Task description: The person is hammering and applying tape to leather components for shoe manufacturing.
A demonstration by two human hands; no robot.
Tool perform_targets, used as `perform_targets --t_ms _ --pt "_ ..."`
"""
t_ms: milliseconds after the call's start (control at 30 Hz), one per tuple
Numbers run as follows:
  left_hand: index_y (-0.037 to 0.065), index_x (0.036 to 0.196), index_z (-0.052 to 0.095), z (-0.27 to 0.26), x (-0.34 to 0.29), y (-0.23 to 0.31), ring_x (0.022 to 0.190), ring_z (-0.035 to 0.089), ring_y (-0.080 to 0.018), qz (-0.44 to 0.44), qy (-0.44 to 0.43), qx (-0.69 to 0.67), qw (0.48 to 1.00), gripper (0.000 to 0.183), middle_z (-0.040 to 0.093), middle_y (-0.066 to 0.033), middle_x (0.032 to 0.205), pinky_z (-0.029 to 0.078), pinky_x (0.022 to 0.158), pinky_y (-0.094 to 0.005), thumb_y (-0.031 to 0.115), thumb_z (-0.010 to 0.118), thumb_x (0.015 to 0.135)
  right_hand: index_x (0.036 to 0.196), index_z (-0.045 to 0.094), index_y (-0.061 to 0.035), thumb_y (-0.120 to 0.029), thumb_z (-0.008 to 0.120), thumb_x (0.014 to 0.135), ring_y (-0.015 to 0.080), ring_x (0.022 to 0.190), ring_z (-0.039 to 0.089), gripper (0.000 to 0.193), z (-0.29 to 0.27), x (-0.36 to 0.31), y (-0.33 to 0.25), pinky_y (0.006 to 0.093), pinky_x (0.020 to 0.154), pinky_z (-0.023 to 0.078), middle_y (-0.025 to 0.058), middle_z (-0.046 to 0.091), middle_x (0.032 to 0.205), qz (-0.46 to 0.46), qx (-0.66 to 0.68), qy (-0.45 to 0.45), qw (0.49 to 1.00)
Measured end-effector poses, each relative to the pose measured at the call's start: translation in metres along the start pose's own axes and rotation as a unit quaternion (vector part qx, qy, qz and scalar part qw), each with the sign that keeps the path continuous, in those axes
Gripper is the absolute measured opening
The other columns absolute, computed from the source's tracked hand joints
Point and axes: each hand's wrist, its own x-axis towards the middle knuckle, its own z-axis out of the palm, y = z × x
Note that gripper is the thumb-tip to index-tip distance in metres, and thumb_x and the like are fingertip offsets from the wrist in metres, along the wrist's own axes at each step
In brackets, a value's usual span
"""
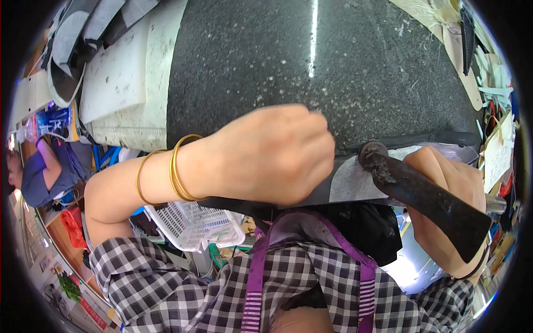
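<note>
Head view shows both bare hands raised at the near edge of a black, speckled, stone-like bench. The person's left hand is near the middle, back of the hand up and knuckles pointing right. Its forearm runs in from the left, nearly level, with the elbow bent and thin gold-coloured bangles around the wrist. The fingers of this hand are curled tightly into a fist; their tips are hidden, so it cannot be told whether they pinch anything.

The right hand stands well apart at the right, its forearm rising steeply from the lower right. Its fingers are closed around a hammer with a dark, worn metal head. That head slants across the front of the hand, its small round face toward the upper left and its broad flared end toward the lower right.

A flat piece of grey-white, dark-edged sheet material lies along the bench's near edge, between the two hands. The hammer's round face is over or just beside it; contact cannot be told. Below the left forearm is a white, slotted plastic basket.
</note>
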Motion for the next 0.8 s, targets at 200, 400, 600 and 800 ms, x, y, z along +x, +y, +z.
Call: perform_targets --t_ms 200,400,600,800 --pt "-0.005 0.084 0.064 -0.010 -0.017 0.003 0.073 0.057 -0.0195 0.123 -0.058 0.135 0.981 0.021 0.057 -0.0088 0.080 0.048 0.058 -0.0289 0.008 0.065 0.068 0.082 0.057 -0.0042 -0.011 0.067 0.078 0.0335 0.066 0.060 0.013 0.003 0.019 -0.016 0.0390 0.058 0.044 0.0132 0.057 0.073 -0.074 -0.048 0.045 0.995" --pt "0.000 0.088 0.065 -0.006 -0.020 -0.036 0.076 0.058 -0.0203 0.040 -0.039 -0.122 0.991 0.025 0.060 -0.0060 0.091 0.052 0.061 -0.0310 0.015 0.067 0.068 0.087 0.059 -0.0069 -0.009 0.069 0.079 0.0300 0.069 0.061 0.013 0.018 0.029 -0.007 0.0401 0.061 0.044 0.0099 0.057 0.072 -0.036 0.060 -0.018 0.997" --pt "0.000 0.080 0.064 0.001 -0.004 -0.024 0.074 0.056 -0.0188 0.154 0.018 -0.022 0.988 0.018 0.059 -0.0069 0.089 0.050 0.058 -0.0289 0.012 0.066 0.067 0.084 0.058 -0.0058 -0.017 0.065 0.082 0.0333 0.062 0.058 0.013 0.012 -0.006 -0.045 0.0440 0.057 0.042 0.0122 0.059 0.074 0.061 -0.028 -0.043 0.997" --pt "0.003 0.079 0.065 -0.001 -0.020 -0.058 0.078 0.061 -0.0207 0.168 -0.019 -0.069 0.983 0.014 0.061 -0.0062 0.090 0.050 0.058 -0.0299 0.011 0.068 0.069 0.083 0.056 -0.0054 -0.006 0.069 0.079 0.0330 0.062 0.060 0.014 0.034 0.025 -0.028 0.0398 0.055 0.043 0.0144 0.057 0.069 -0.028 0.026 0.127 0.991"
